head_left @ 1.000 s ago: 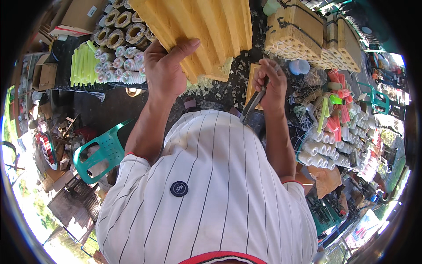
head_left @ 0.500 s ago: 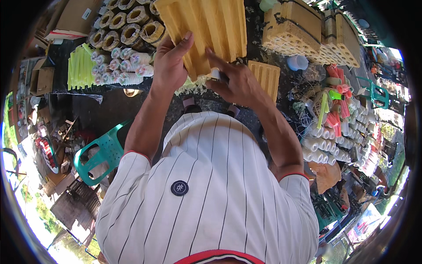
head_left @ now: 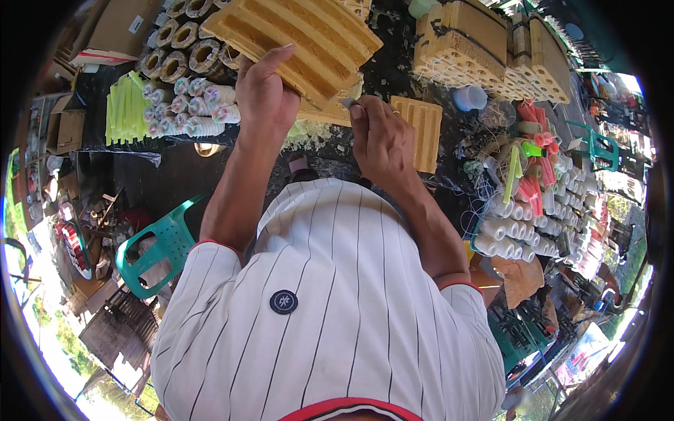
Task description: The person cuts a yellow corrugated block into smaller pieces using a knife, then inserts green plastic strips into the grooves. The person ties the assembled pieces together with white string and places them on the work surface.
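Note:
My left hand (head_left: 267,98) grips the near left edge of a yellow grooved panel (head_left: 295,42), its thumb lying over the face. The panel is raised and tilted, with long parallel channels running across it. By its lower right corner, my right hand (head_left: 382,137) is closed round a small tool, of which only a grey blade-like tip (head_left: 347,102) shows. I cannot tell whether the tip touches the panel. Pale yellow shavings (head_left: 309,133) lie beneath the panel on the dark table (head_left: 330,167). A smaller grooved yellow block (head_left: 421,126) rests to the right of my right hand.
Wrapped rolls (head_left: 203,105) and yellow-green strips (head_left: 123,109) lie at left, below hollow brown-rimmed tubes (head_left: 184,35). Strapped yellow blocks with holes (head_left: 460,42) stand at far right, near a pale blue cup (head_left: 470,98) and many white rolls (head_left: 505,238). A green chair (head_left: 158,245) stands lower left.
The panel has turned from nearly upright to a slant, its near end swinging right. My right hand has drawn back from the panel's face, shifted right, and its extended index finger has curled in.

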A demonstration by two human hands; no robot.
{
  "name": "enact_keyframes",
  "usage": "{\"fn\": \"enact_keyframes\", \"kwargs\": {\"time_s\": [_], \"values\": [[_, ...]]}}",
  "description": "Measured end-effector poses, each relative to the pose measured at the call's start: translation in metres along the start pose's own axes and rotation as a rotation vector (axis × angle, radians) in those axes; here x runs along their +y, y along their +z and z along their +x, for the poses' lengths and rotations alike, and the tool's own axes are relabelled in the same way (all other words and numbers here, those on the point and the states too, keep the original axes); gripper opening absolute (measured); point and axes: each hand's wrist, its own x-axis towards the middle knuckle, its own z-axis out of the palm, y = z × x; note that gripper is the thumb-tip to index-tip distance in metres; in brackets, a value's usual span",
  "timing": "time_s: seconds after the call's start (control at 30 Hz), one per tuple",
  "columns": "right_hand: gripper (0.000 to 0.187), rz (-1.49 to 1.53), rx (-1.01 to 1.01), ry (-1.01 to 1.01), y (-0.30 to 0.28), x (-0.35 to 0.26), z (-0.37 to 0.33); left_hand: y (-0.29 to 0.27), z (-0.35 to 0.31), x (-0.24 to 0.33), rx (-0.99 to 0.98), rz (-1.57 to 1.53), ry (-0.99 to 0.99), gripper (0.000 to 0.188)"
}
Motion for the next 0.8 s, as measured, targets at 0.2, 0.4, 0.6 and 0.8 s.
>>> {"fn": "enact_keyframes", "kwargs": {"time_s": [0.2,0.4,0.6,0.8], "values": [[0.027,0.275,0.098,0.113,0.003,0.0,0.003,0.002,-0.01,-0.009,0.053,-0.062,-0.08,0.053],[0.034,1.245,-0.132,0.571,0.035,0.033,-0.001,0.006,-0.022,-0.028,0.034,-0.052,-0.001,0.053],[0.035,1.339,-0.295,0.546,0.048,0.061,-0.013,-0.014,-0.026,-0.04,0.026,0.042,0.076,0.049],[0.041,0.151,-0.286,0.258,0.09,0.11,-0.041,-0.07,-0.015,-0.039,0.134,0.343,0.145,0.05]]}}
